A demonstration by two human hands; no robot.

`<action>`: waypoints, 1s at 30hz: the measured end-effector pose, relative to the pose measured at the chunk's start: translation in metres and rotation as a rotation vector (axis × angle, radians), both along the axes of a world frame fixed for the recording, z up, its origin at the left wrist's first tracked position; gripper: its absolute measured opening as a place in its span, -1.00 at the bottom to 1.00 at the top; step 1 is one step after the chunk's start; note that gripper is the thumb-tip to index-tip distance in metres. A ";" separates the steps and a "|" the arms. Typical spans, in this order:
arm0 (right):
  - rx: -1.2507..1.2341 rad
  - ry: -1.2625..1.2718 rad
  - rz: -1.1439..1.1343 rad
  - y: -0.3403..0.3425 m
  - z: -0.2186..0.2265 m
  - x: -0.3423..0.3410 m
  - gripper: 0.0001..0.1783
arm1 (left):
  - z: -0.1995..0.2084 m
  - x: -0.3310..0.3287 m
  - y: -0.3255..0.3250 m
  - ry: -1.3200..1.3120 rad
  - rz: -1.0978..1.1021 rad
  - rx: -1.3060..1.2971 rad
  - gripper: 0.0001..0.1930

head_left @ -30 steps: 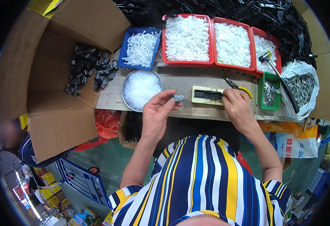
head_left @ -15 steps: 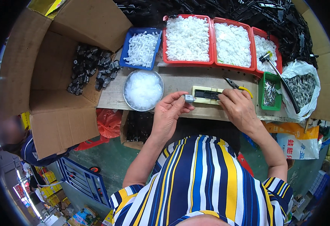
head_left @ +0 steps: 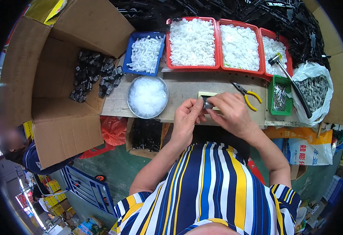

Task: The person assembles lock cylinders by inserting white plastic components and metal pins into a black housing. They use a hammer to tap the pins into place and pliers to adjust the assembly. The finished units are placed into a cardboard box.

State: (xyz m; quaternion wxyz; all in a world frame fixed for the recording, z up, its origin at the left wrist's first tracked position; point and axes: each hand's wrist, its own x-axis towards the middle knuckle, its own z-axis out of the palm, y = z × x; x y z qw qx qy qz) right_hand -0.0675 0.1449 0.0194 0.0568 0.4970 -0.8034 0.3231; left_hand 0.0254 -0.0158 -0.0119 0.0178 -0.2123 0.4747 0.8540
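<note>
I hold a small dark grey part [head_left: 208, 104] between both hands, just above the front edge of the wooden surface [head_left: 187, 84]. My left hand [head_left: 188, 116] pinches it from the left, thumb and fingers closed on it; my right hand [head_left: 230, 112] closes over it from the right, fingertips on its top. Under my hands a pale yellow rectangular block [head_left: 206, 94] lies on the surface, mostly hidden by them.

Just right of my right hand lie yellow-handled pliers [head_left: 248, 95]. Left of my left hand stands a round metal bowl [head_left: 147, 96] full of clear plastic bits.

Along the back of the surface stand 3 red plastic trays [head_left: 217, 43] heaped with small white parts, and to their left a blue plastic tray [head_left: 144, 53] with white pegs. At the right a small green plastic bin [head_left: 280, 96] holds thin metal pins, a hammer [head_left: 291, 83] rests across it, and a white plastic bag [head_left: 314, 91] holds grey pieces.

At the far left an open cardboard box [head_left: 58, 86] holds a pile of dark grey parts [head_left: 94, 74].
</note>
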 end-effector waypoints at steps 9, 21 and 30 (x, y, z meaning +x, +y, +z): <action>0.180 -0.129 0.046 -0.005 -0.018 -0.024 -0.75 | -0.011 -0.013 -0.006 -0.058 0.075 -0.138 -0.77; 0.230 0.041 0.077 -0.004 -0.026 -0.025 -0.73 | -0.022 -0.024 -0.005 -0.024 -0.009 -0.356 -0.81; 0.137 0.018 0.024 0.006 -0.030 -0.022 -0.67 | -0.044 -0.024 -0.003 0.103 -0.028 -0.709 -0.84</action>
